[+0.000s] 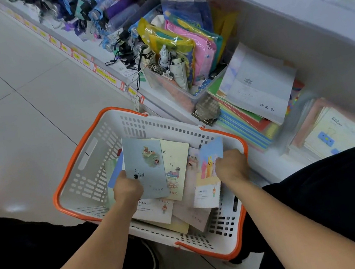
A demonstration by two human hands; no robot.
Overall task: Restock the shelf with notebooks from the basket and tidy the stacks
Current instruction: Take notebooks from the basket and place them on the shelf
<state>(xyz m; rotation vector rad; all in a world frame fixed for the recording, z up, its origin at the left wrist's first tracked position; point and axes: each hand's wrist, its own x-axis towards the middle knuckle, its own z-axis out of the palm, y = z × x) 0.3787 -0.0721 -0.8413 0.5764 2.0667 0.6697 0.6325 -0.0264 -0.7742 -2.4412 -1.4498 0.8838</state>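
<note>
- A shop aisle with a pale tiled floor (pixel 12 96); a low white shelf (pixel 271 165) runs along the right, its front edge lined with yellow and red price tags (pixel 100 71) too small to read.
- A white plastic basket (pixel 98 171) with an orange rim stands on the floor between the person's knees, just in front of the shelf.
- The left hand (pixel 127 187) grips the lower left corner of a grey-blue notebook (pixel 145 163), fingers curled round its edge; the notebook is lifted at a tilt over the other notebooks in the basket. Its cover carries dark handwritten-style characters by the thumb, not clear enough to read.
- The right hand (pixel 231 166) holds a notebook with a colourful cartoon cover (pixel 209 166) by its right edge, fingers closed on it, inside the basket near the right wall.
- A pale green notebook (pixel 177 165) lies between the two, partly under the grey-blue one.
- On the shelf, a slumped stack of notebooks (pixel 247 120) is topped by a pale grey one (pixel 263 89) printed "作文本".
- Left of it, a clear bin (pixel 173 88) holds bright plastic folders; folded umbrellas (pixel 118 10) lie beyond.
</note>
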